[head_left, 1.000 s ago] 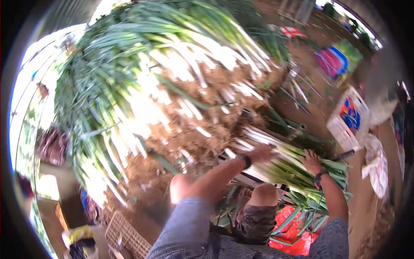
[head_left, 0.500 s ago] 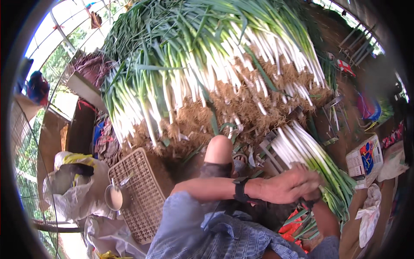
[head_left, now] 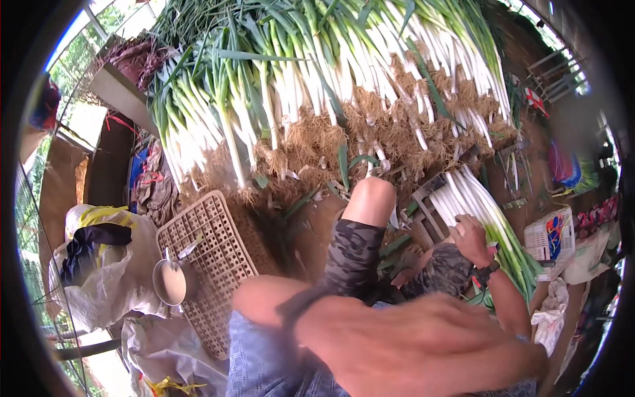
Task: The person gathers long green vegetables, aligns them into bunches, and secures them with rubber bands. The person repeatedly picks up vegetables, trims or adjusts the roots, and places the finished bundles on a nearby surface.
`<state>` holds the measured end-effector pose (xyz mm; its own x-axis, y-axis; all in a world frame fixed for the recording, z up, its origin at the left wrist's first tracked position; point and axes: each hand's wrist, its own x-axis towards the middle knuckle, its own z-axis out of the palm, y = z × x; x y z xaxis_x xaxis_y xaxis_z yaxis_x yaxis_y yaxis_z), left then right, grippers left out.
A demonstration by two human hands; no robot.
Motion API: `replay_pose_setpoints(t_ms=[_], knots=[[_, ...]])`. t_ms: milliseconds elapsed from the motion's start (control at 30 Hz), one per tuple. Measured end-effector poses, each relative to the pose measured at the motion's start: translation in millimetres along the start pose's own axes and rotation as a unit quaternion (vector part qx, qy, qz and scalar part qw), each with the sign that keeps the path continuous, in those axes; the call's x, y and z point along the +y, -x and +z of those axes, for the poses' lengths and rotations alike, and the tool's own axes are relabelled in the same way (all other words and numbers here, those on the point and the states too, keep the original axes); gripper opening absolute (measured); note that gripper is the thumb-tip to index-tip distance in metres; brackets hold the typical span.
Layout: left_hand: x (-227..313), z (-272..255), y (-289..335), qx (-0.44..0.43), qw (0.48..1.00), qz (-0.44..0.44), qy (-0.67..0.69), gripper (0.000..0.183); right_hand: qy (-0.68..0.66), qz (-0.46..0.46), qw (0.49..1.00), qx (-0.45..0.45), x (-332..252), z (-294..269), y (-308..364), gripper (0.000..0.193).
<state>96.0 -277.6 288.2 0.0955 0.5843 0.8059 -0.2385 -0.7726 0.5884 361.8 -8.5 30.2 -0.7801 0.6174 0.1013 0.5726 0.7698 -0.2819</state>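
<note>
Shading white to green, leeks point(head_left: 477, 202) touch the right hand's point(head_left: 471, 241) bent fingers, grip uncertain, left hand's point(head_left: 423, 341) likewise.

Heaped leeks point(head_left: 317, 73) and a crate point(head_left: 213, 259) suggest a produce shed

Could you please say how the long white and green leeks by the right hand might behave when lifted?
The white and green leeks should stay fairly stiff along their straight white stalks, while their curving green leaves would probably droop. Smooth-looking stalks may slide.
</note>
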Motion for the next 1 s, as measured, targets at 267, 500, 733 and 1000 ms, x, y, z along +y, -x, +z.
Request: replay_pose_setpoints(t_ms=[267, 500, 733, 1000], knots=[[-121, -276, 288, 0.512, 0.545, -0.325, -0.579, 0.037, -0.022, 0.035, 0.998, -0.037, 2, -7, -12, 0.03], [-133, -332, 391, 0.39, 0.405, -0.623, -0.544, 0.05, -0.308, 0.178, 0.932, -0.067, 26, 19, -48, 0.028], [-182, -268, 261, 0.608, 0.639, -0.361, -0.302, 0.045, -0.481, 0.061, 0.863, -0.142, -135, 36, -184, 0.041], [-202, -213, 174, 0.485, 0.777, -0.29, -0.276, 0.02, -0.565, 0.061, 0.774, -0.28, -257, 97, -285, 0.049]])
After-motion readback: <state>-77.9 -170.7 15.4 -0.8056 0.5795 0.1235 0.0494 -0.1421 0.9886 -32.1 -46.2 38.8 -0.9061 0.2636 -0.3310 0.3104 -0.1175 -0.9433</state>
